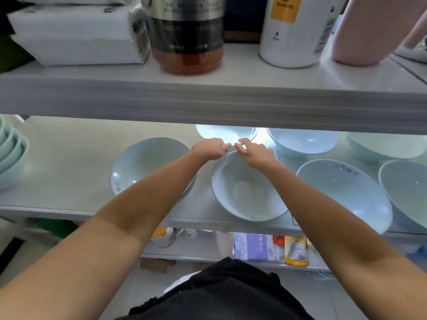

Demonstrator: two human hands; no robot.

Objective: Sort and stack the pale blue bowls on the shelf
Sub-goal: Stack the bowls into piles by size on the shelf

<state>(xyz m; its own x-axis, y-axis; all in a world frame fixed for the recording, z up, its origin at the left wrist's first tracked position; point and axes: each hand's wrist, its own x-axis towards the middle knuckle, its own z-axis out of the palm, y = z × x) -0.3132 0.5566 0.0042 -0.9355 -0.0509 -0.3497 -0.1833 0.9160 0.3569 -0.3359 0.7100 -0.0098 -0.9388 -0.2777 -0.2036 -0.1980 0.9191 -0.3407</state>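
Observation:
Several pale blue bowls stand on the middle shelf [69,158]. A wide one [143,162] is at the left, a deeper one [245,190] sits in the centre near the front edge, and two more [342,190] [406,188] are at the right. Behind the centre bowl, a rear bowl [215,132] sits in bright glare. My left hand [211,148] and my right hand [255,154] meet at this rear bowl's near rim, with fingers curled and pinching it. The glare blurs the contact. A nested stack of bowls [11,155] stands at the far left.
Two further bowls [305,142] [383,146] sit at the back right. The upper shelf board [208,100] hangs low over the bowls and carries a jar [187,33], white packages [76,35] and bottles [293,31]. Packets [270,248] lie on the shelf below.

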